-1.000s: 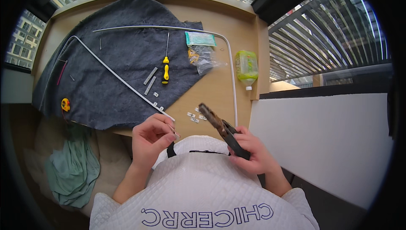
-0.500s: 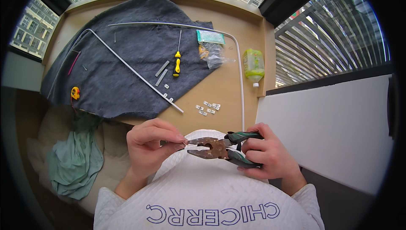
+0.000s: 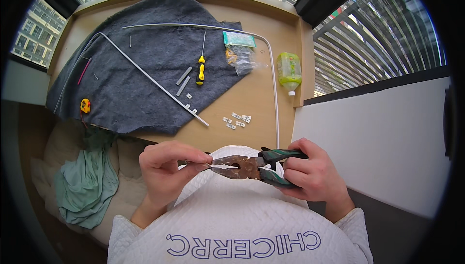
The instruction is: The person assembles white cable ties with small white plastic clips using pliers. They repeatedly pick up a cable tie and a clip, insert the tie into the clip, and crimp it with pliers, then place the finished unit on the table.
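Note:
My right hand [image 3: 317, 173] grips the dark green handles of a pair of rusty-jawed combination pliers [image 3: 248, 167] held level in front of my chest. The jaws point left and stand slightly apart at their tips. At those tips, thumb and forefinger of my left hand [image 3: 167, 167] pinch a thin, pale piece that is mostly hidden by the fingers; its kind cannot be made out. Beyond the hands, several small white clips [image 3: 237, 120] lie on the wooden tabletop [image 3: 227, 99].
A dark grey cloth [image 3: 145, 84] carries a bent white rod [image 3: 150, 74], a yellow screwdriver [image 3: 200, 72], two grey metal strips [image 3: 184, 80] and a tape measure [image 3: 85, 106]. Plastic bags [image 3: 240, 53], a second curved rod [image 3: 274, 80] and a yellow-green bottle [image 3: 289, 72] lie right.
The plier handles have come closer together and the jaws have narrowed. Both hands have shifted slightly outward. The pinch of my left hand stays at the jaw tips.

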